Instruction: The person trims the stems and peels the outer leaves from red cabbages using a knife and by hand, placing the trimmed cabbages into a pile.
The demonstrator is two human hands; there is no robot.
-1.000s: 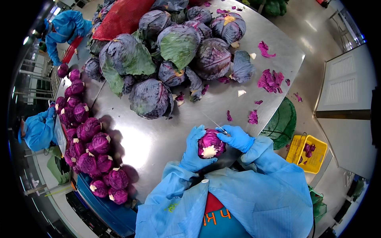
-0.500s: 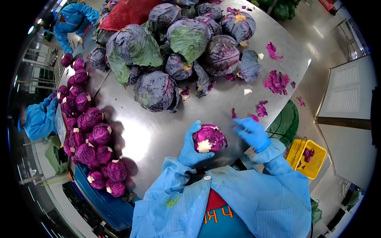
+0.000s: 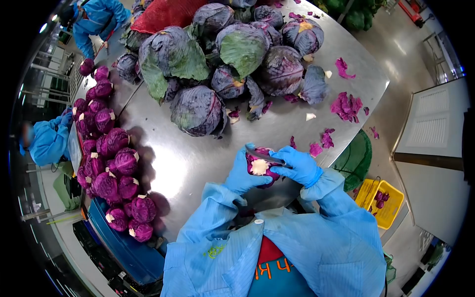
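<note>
**At a steel table [image 3: 203, 156], a cabbage [image 3: 261, 169] met a knife [image 3: 264, 157]**

Concrete-looking floor [image 3: 378, 47] stretched right; two workers [image 3: 49, 141] in blue stood at left. Leafy heads [image 3: 198, 111] were heaped ahead and smooth purple ones [image 3: 106, 185] lined the left side, presumably to keep the kinds apart. A yellow basket [image 3: 388, 215] sat low at right. The left hand [image 3: 241, 173] cupped the cabbage near the chest, fingers and thumb curved round it, probably to steady it with its pale stem end up. The right hand [image 3: 299, 166] gripped the knife, blade across the cabbage's upper edge. Scraps [image 3: 346, 107] littered the metal.
</note>
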